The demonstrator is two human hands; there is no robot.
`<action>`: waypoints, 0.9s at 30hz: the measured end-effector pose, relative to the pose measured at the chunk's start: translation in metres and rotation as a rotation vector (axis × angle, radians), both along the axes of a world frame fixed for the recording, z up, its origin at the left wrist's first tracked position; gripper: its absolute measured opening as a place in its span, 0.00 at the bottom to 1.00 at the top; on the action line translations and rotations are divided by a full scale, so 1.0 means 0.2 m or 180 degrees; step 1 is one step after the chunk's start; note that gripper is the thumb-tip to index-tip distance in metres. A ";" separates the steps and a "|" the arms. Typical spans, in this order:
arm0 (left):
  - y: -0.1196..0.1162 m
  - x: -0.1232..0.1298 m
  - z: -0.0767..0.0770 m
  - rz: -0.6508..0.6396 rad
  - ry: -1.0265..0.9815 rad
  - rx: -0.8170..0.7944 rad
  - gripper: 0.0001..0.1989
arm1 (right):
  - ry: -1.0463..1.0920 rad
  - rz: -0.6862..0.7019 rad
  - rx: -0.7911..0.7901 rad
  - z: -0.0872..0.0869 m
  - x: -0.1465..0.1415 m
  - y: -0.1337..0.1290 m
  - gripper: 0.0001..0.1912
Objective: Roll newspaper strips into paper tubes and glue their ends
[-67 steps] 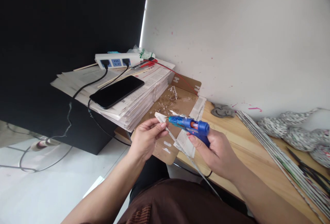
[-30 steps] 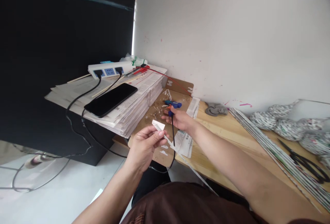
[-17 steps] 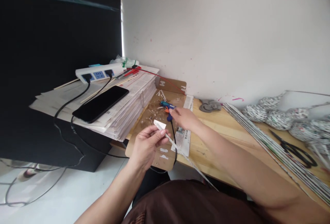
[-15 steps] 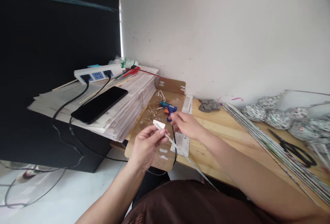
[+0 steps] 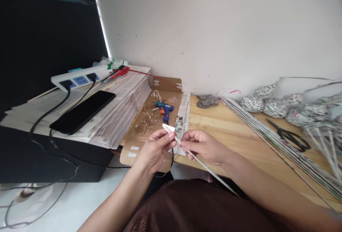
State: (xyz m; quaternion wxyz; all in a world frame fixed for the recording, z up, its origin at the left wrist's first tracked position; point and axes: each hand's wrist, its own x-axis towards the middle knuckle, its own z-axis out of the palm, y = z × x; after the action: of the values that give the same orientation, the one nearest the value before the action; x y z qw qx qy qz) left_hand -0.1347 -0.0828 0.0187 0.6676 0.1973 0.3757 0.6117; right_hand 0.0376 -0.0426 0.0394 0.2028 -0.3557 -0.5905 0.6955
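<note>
Between thumb and fingers, my left hand (image 5: 157, 149) pinches a small white paper piece (image 5: 169, 128) together with the end of a thin pale paper strip (image 5: 211, 172). My right hand (image 5: 201, 145) is closed on the same strip just right of the left hand. From there the strip slants down to the right, over my lap. A blue glue gun (image 5: 167, 111) with a teal rear and an orange trigger lies beyond my hands on a brown cardboard sheet (image 5: 139, 132) strewn with scraps. Its black cord runs down behind my left fingers.
Stacked newspapers (image 5: 128, 107) at the left carry a black phone (image 5: 84, 111) and a white power strip (image 5: 80, 78). A grey cloth (image 5: 207, 101), long paper rods (image 5: 267, 135), black scissors (image 5: 291, 136) and woven paper shapes (image 5: 269, 105) lie on the wooden table (image 5: 211, 125).
My right hand has left the glue gun's side and come down onto the strip beside my left hand. The view has shifted right, so the surroundings sit farther left.
</note>
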 end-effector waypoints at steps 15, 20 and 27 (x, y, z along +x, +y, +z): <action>0.02 0.14 0.05 -0.0208 0.0404 0.0099 0.09 | -0.0286 -0.0003 0.0360 0.02 0.19 -0.06 0.17; 0.03 0.17 0.04 -0.0365 0.0460 0.0073 0.09 | -0.0037 0.0235 -0.0279 -0.01 0.23 -0.05 0.18; 0.04 0.20 0.02 -0.0340 0.0603 0.0118 0.09 | -0.1059 -0.0405 0.2732 0.00 0.24 -0.11 0.14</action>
State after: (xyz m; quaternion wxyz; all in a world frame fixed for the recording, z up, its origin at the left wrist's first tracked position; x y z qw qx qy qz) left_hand -0.0950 -0.0740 0.0234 0.6571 0.2863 0.4147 0.5606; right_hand 0.0858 -0.0653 0.0401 0.2765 -0.3819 -0.8264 0.3078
